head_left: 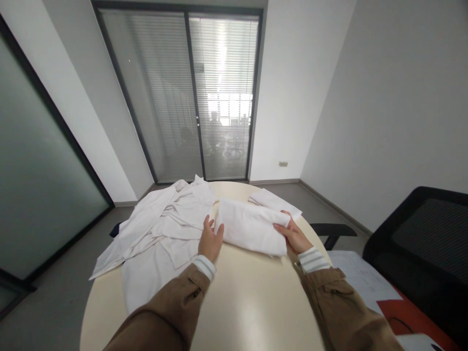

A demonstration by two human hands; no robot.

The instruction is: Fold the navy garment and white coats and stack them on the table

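Observation:
A folded white cloth [252, 226] lies across the middle of the round table. My right hand [292, 234] grips its right end, thumb on top and fingers partly hidden behind the edge. At the cloth's left end is my left hand [211, 241], fingers spread and thumb beside the edge; whether it touches the fabric is hard to tell. Left of that hand spreads a loose, crumpled heap of white cloth [161, 229], partly hanging toward the table's left edge. Another folded white cloth [274, 201] lies behind the first, near the far right rim.
The cream round table [256, 302] fills the lower middle. A black mesh chair [420, 243] stands at the right, with papers [351, 273] and a red item [413, 317] on its seat. Beyond the table is a glass partition with blinds [226, 73].

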